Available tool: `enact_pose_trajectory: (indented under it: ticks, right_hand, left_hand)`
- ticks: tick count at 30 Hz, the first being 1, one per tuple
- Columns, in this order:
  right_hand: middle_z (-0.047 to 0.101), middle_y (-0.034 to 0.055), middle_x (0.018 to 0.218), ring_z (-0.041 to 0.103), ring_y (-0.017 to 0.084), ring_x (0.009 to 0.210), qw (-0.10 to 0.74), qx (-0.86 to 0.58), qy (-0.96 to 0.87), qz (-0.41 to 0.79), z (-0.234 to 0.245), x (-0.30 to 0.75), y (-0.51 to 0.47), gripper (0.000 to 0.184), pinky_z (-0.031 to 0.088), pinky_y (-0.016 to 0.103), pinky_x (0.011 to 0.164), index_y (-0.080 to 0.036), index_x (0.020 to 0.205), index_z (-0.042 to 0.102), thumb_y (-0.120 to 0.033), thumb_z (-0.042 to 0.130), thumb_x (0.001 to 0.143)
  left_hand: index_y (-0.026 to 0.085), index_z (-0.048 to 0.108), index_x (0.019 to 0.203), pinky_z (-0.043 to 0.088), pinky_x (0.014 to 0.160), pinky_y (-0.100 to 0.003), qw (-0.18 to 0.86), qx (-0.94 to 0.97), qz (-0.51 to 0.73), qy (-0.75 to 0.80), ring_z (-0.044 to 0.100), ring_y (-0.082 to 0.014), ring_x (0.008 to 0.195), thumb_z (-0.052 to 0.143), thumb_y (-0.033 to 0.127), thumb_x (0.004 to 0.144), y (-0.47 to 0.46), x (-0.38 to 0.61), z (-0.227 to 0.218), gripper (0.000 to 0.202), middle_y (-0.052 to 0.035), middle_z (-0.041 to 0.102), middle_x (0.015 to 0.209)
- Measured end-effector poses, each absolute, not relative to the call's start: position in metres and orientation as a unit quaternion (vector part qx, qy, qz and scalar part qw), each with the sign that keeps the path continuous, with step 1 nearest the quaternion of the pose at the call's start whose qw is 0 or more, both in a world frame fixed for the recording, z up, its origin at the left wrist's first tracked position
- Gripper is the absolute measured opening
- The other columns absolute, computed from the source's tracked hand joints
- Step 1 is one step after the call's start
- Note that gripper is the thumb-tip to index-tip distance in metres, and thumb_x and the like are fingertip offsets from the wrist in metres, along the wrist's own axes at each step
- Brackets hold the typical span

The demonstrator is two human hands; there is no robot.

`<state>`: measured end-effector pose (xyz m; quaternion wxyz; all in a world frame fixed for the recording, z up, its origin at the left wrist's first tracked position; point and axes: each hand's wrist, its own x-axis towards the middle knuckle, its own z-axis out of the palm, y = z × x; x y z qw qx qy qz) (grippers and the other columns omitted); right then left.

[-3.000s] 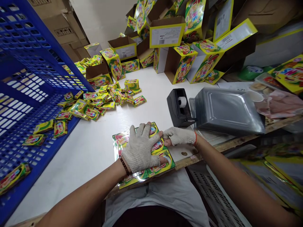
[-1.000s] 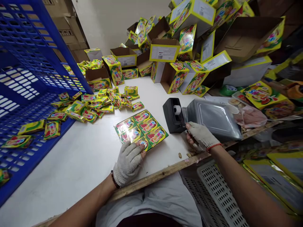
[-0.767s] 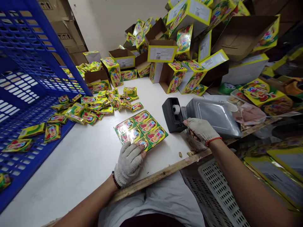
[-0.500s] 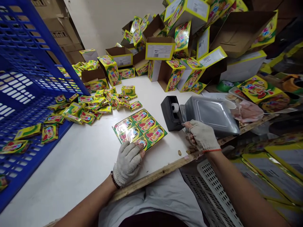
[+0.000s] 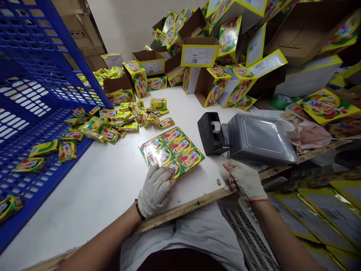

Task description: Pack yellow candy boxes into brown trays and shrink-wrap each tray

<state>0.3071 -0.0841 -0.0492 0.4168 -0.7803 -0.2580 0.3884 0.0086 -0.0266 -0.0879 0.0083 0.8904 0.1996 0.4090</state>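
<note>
A flat bundle of yellow-green snack packets (image 5: 172,152), wrapped in shiny clear film, lies on the white table (image 5: 98,188) in front of me. My left hand (image 5: 155,190), in a white knit glove, has its fingers curled down on the bundle's near corner. My right hand (image 5: 245,182), also gloved, hovers at the table's wooden edge, just below a black tape dispenser (image 5: 211,133). Its thumb and finger are pinched together. What they pinch is too thin to make out.
A blue plastic crate (image 5: 42,75) holding loose packets stands at the left. More loose packets (image 5: 121,120) are heaped beside it. Open yellow cartons (image 5: 200,52) pile up at the back. A grey plastic-wrapped stack (image 5: 259,139) sits right of the dispenser, and a white perforated basket (image 5: 254,241) is below the edge.
My right hand has drawn back from the tape dispenser toward the table edge, fingers pinched. Three seconds ago both hands pressed on the bundle; my left hand now rests only on its near corner.
</note>
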Motion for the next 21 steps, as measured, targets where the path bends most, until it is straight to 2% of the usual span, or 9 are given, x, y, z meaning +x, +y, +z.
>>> enact_pose_trajectory:
  ticks: [4, 8, 10, 14, 16, 18, 21]
  right_hand:
    - [0.041, -0.0103, 0.038, 0.032, 0.007, 0.03, 0.374, -0.718, -0.314, 0.495, -0.022, 0.266, -0.094, 0.052, 0.024, 0.019, 0.031, -0.022, 0.082, 0.056, -0.068, 0.07, 0.062]
    - [0.04, -0.0103, 0.037, 0.031, 0.006, 0.029, 0.334, -0.639, -0.388, 0.574, -0.019, 0.226, -0.09, 0.05, 0.022, 0.018, 0.031, -0.023, 0.073, 0.05, -0.071, 0.065, 0.068]
    - [0.04, -0.0103, 0.037, 0.031, 0.006, 0.029, 0.319, -0.616, -0.411, 0.591, -0.027, 0.215, -0.085, 0.049, 0.022, 0.018, 0.032, -0.023, 0.071, 0.047, -0.07, 0.062, 0.071]
    - [0.039, -0.0105, 0.036, 0.033, 0.007, 0.028, 0.296, -0.609, -0.428, 0.599, -0.044, 0.21, -0.08, 0.048, 0.022, 0.019, 0.031, -0.024, 0.069, 0.045, -0.07, 0.058, 0.073]
    - [0.041, -0.0103, 0.037, 0.034, 0.006, 0.028, 0.288, -0.617, -0.426, 0.596, -0.049, 0.211, -0.081, 0.048, 0.022, 0.019, 0.032, -0.024, 0.067, 0.043, -0.069, 0.057, 0.074]
    - [0.041, -0.0102, 0.038, 0.035, 0.006, 0.028, 0.284, -0.62, -0.427, 0.594, -0.051, 0.212, -0.081, 0.048, 0.023, 0.019, 0.032, -0.024, 0.067, 0.043, -0.069, 0.056, 0.074]
    - [0.041, -0.0103, 0.037, 0.036, 0.007, 0.028, 0.272, -0.623, -0.423, 0.599, -0.053, 0.211, -0.078, 0.049, 0.024, 0.019, 0.031, -0.024, 0.066, 0.043, -0.07, 0.058, 0.071]
  left_hand:
    - [0.02, 0.054, 0.109, 0.045, 0.108, -0.048, -0.002, 0.876, 0.439, 0.199, 0.061, -0.0214, 0.12, 0.051, 0.006, 0.086, -0.028, 0.008, -0.09, 0.028, -0.0134, 0.071, 0.116]
    - [0.021, 0.053, 0.101, 0.052, 0.101, -0.048, 0.014, 0.863, 0.447, 0.234, 0.06, -0.0221, 0.113, 0.054, 0.005, 0.083, -0.031, 0.008, -0.092, 0.024, -0.0139, 0.065, 0.116]
    - [0.021, 0.053, 0.107, 0.053, 0.099, -0.049, 0.023, 0.857, 0.456, 0.239, 0.059, -0.023, 0.111, 0.056, 0.005, 0.082, -0.03, 0.008, -0.093, 0.03, -0.0142, 0.062, 0.117]
    - [0.018, 0.046, 0.135, 0.054, 0.095, -0.048, 0.008, 0.862, 0.458, 0.216, 0.057, -0.0255, 0.117, 0.052, 0.005, 0.082, -0.029, 0.008, -0.091, 0.055, -0.0174, 0.059, 0.123]
    - [0.018, 0.046, 0.139, 0.054, 0.093, -0.046, -0.018, 0.878, 0.426, 0.218, 0.056, -0.0261, 0.118, 0.05, 0.006, 0.081, -0.031, 0.007, -0.087, 0.059, -0.0183, 0.058, 0.128]
    - [0.019, 0.051, 0.137, 0.053, 0.089, -0.045, -0.033, 0.894, 0.379, 0.235, 0.058, -0.0272, 0.115, 0.05, 0.01, 0.082, -0.034, 0.007, -0.079, 0.056, -0.0187, 0.058, 0.131]
    - [0.02, 0.062, 0.125, 0.051, 0.08, -0.043, -0.017, 0.903, 0.32, 0.286, 0.06, -0.0286, 0.104, 0.051, 0.021, 0.088, -0.039, 0.013, -0.066, 0.039, -0.0176, 0.06, 0.13]
